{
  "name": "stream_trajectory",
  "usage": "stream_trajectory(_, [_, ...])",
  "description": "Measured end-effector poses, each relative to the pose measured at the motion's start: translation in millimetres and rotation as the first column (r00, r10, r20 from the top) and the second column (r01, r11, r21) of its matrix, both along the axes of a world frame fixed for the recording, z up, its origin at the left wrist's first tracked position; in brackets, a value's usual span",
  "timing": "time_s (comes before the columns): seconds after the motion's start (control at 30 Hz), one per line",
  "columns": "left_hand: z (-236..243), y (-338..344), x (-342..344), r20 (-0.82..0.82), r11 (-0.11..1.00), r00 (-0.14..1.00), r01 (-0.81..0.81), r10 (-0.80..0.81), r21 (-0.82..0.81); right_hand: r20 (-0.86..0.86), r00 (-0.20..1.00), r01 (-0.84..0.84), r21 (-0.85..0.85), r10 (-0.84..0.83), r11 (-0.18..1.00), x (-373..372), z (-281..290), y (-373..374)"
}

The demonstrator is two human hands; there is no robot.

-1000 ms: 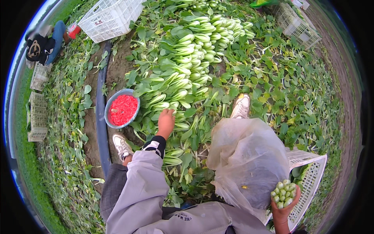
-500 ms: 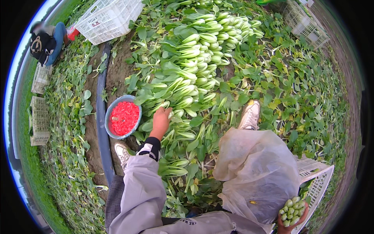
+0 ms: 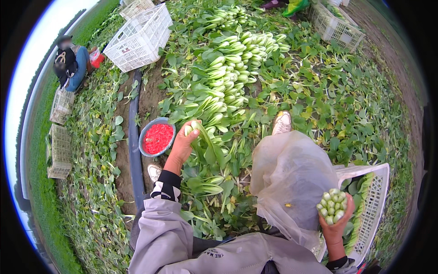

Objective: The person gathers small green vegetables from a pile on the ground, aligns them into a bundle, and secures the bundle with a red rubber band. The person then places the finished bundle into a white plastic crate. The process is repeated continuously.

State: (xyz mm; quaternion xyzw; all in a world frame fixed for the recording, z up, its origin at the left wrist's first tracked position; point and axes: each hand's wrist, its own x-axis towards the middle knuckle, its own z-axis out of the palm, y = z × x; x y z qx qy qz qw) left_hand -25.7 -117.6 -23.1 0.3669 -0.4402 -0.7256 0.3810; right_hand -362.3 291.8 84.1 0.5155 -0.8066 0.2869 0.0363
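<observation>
Pinching leafy greens (image 3: 208,144), my left hand (image 3: 181,145) is closed on their pale bases at the near end of the row (image 3: 232,68); my right hand (image 3: 339,224) curls round a bundle (image 3: 331,206) at the left edge of the white crate (image 3: 377,205).

Left grip (image 3: 182,145) raised from pile (image 3: 230,80), leafy greens (image 3: 210,151) now lifted.

Sheet (image 3: 292,166) is crinkly plast, crate (image 3: 374,212) smooth plast, sleeve (image 3: 164,230) matt cloth.
</observation>
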Motion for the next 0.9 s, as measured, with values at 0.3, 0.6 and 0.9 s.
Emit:
stream_trajectory(0.3, [99, 91, -87, -0.362, 0.980, 0.911, 0.183, -0.197, -0.073, -0.002, 0.999, -0.049, -0.062, 0.049, 0.997, 9, 14, 2])
stream_trajectory(0.6, [123, 128, -130, 0.243, 0.780, 0.956, 0.277, -0.165, -0.561, -0.034, 0.985, -0.169, -0.035, 0.168, 0.985, 14, 25, 4])
stream_trajectory(0.9, [144, 214, -195, 0.414, 0.158, 0.892, 0.442, -0.182, -0.883, -0.049, 0.916, -0.400, -0.085, 0.397, 0.912, 27, 35, -11])
